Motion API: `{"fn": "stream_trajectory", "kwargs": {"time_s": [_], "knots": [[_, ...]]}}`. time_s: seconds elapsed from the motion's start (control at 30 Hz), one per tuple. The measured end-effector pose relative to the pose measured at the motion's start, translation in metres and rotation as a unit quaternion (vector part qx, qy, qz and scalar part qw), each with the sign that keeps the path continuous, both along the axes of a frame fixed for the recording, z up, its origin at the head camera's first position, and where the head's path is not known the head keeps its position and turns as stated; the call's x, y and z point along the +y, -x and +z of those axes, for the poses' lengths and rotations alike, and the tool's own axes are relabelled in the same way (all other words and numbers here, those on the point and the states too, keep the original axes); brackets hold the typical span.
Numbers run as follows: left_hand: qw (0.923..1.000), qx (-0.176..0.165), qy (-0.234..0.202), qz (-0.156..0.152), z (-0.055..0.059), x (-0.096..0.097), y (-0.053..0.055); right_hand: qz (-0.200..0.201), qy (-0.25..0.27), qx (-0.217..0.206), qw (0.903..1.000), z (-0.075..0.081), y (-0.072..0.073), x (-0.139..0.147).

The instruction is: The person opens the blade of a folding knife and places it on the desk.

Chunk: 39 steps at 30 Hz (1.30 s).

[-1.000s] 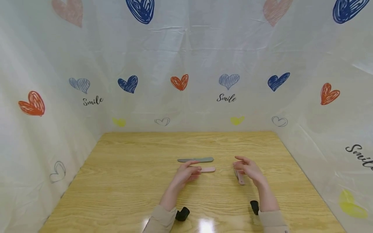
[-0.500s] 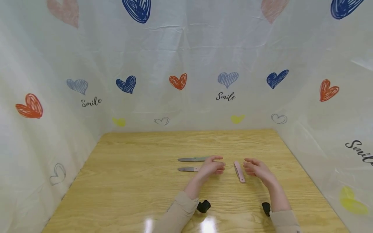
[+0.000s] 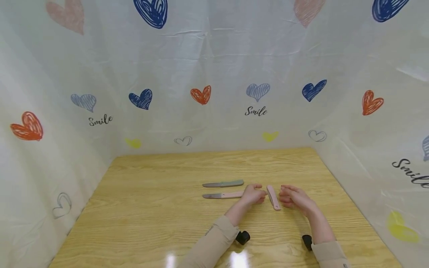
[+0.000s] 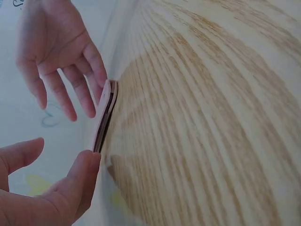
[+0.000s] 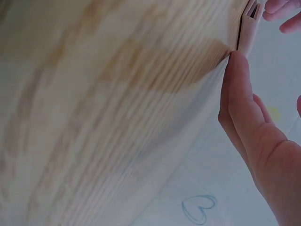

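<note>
A folded pink pocket knife (image 3: 273, 198) lies slantwise on the wooden table between the two hands. The left hand (image 3: 253, 195) is on its left side, fingers loosely bent and holding nothing; in the left wrist view its fingertips (image 4: 94, 157) are right at one end of the folded knife (image 4: 104, 115). On the other side is the right hand (image 3: 296, 200), relaxed, its fingertips (image 5: 237, 59) close by the folded knife (image 5: 249, 29) in the right wrist view. An unfolded pink-handled knife (image 3: 229, 195) points its blade left, the handle's end hidden behind the left hand.
Farther back, an unfolded green-handled knife (image 3: 231, 183) lies parallel to the pink one. Black wrist cameras (image 3: 243, 237) sit below both hands. A white curtain (image 3: 221, 123) printed with hearts encloses the back and sides of the wooden table (image 3: 151, 208).
The right hand has let go of the folded pink knife and drawn slightly right. The left hand has left the unfolded pink knife and moved right, up beside the folded one.
</note>
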<state>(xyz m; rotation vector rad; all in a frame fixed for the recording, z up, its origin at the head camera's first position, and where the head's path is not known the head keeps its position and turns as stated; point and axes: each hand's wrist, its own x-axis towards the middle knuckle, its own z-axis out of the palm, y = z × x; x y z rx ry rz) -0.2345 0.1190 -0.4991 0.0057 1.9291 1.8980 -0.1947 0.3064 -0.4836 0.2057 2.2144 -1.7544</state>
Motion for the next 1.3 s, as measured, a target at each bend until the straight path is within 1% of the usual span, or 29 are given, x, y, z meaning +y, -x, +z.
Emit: {"fn": "stream_trajectory", "kwargs": {"time_s": [0.1,0.2,0.3,0.43,0.5,0.6,0.7,0.77,0.87,1.03,1.17,1.2,1.3], "knots": [[0.9998,-0.012,-0.014,0.005,-0.006,0.002,0.001,0.001,0.019,-0.015,0.9997,-0.001,0.0,0.001],[0.9991,-0.02,-0.037,0.002,-0.01,0.003,0.0,0.008,0.023,-0.018,0.9995,-0.002,0.0,0.002],[0.9967,-0.036,-0.073,-0.003,-0.016,0.003,0.0,0.019,0.028,-0.017,0.9993,-0.003,0.001,0.002],[0.9926,-0.052,-0.109,-0.019,-0.024,0.002,0.002,0.034,0.032,-0.015,0.9988,-0.005,0.002,0.001],[0.9915,-0.043,-0.118,-0.031,-0.027,0.002,0.002,0.035,0.029,-0.014,0.9989,-0.005,0.002,0.001],[0.991,-0.033,-0.12,-0.05,-0.028,0.002,0.003,0.033,0.024,-0.019,0.999,-0.004,0.001,-0.001],[0.99,-0.042,-0.125,-0.049,-0.026,0.002,0.001,0.032,0.021,-0.025,0.999,-0.002,-0.001,-0.005],[0.9908,-0.052,-0.117,-0.045,-0.024,0.003,-0.001,0.024,0.018,-0.028,0.9992,-0.001,-0.002,-0.007],[0.9921,-0.049,-0.106,-0.047,-0.02,0.003,-0.004,0.013,0.011,-0.03,0.9994,0.0,-0.002,-0.009],[0.9935,-0.041,-0.091,-0.054,-0.019,0.003,-0.004,0.006,-0.002,-0.032,0.9995,0.0,-0.002,-0.01],[0.9934,-0.04,-0.094,-0.052,-0.019,0.004,-0.004,0.005,-0.007,-0.025,0.9996,-0.002,-0.002,-0.01],[0.9923,-0.031,-0.107,-0.054,-0.022,0.004,-0.003,0.006,-0.008,-0.023,0.9997,-0.003,-0.002,-0.01],[0.9915,-0.031,-0.113,-0.056,-0.022,0.004,-0.004,0.005,-0.001,-0.018,0.9998,-0.006,-0.001,-0.011]]}}
